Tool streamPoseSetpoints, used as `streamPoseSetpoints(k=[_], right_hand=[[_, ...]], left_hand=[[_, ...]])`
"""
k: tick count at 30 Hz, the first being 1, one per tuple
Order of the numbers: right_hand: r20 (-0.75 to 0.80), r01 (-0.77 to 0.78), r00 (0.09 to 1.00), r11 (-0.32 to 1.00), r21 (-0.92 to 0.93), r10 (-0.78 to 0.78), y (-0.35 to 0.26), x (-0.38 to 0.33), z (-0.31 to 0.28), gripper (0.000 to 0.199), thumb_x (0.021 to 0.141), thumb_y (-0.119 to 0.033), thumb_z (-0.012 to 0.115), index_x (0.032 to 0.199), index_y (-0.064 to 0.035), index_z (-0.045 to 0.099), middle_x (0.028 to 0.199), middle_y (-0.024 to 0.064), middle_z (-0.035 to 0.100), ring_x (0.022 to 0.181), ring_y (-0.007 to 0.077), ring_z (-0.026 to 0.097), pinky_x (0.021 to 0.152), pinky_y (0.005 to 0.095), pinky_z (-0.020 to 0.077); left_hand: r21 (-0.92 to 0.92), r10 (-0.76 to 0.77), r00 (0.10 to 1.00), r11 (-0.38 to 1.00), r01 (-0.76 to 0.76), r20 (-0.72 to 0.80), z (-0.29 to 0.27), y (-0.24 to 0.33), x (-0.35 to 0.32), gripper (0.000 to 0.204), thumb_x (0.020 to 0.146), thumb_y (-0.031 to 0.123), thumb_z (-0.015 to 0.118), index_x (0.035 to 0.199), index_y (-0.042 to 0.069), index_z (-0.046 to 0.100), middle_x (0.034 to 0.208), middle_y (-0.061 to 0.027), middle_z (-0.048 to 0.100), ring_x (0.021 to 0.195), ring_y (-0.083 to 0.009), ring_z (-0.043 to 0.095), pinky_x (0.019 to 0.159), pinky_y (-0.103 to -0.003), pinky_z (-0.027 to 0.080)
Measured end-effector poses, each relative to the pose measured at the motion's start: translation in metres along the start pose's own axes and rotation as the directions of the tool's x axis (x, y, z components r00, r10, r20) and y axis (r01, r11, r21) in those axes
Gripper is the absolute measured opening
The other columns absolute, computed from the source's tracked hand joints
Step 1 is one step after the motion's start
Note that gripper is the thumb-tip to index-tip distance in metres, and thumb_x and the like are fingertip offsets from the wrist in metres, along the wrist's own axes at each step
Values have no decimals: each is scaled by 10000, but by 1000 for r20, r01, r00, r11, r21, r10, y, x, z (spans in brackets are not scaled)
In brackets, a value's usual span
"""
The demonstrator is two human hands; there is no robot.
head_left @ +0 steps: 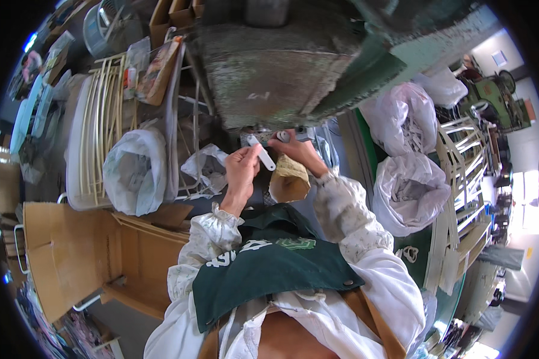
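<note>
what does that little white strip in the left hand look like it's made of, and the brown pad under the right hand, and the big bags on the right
The white strip in the left hand looks like rigid plastic or painted metal: smooth, flat, rounded end; hard to tell which. The brown pad under the right hand looks like coarse paper or abrasive sheet, matte and creased. The white bags seem thin plastic film, translucent and wrinkled.

White plastic sacks (408,194) right, brown cardboard box (60,251) left
</note>
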State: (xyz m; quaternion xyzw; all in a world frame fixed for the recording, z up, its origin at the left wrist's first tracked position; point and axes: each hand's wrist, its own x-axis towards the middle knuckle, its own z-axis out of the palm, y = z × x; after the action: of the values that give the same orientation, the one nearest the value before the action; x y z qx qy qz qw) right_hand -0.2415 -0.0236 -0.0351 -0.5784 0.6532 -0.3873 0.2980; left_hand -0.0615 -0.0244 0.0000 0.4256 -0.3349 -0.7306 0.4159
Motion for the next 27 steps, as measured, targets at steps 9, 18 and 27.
streamPoseSetpoints(k=[9, 18, 27], right_hand=[[188, 96, 982, 819, -566, 15, 34, 70, 35, 269, 825, -273, 628, 998, -68, 653, 963, 144, 648, 944, 314, 604, 811, 407, 468], [202, 75, 979, 857, -509, 35, 34, 64, 52, 247, 828, -249, 620, 1005, -80, 655, 914, 125, 629, 885, 283, 585, 768, 385, 459], [201, 52, 978, 876, -479, 52, 27, 62, 54, 229, 831, -225, 612, 1011, -91, 657, 865, 106, 611, 826, 252, 567, 726, 363, 449]], left_hand=[[790, 780, 550, 525, -317, -297, -281, 27, 52, 244, 870, 202, 648, 1010, 1, 652, 808, -95, 674, 703, -160, 623, 638, -280, 495], [906, 459, 786, 127, 403, -414, -473, -18, 171, 850, 763, 609, 590, 1179, -128, 504, 1252, -307, 496, 1241, -449, 395, 1069, -522, 234], [878, 280, 880, -184, 442, -384, -493, -11, 204, 505, 881, 452, 481, 1022, -6, 641, 936, -230, 644, 887, -392, 624, 822, -470, 493]])
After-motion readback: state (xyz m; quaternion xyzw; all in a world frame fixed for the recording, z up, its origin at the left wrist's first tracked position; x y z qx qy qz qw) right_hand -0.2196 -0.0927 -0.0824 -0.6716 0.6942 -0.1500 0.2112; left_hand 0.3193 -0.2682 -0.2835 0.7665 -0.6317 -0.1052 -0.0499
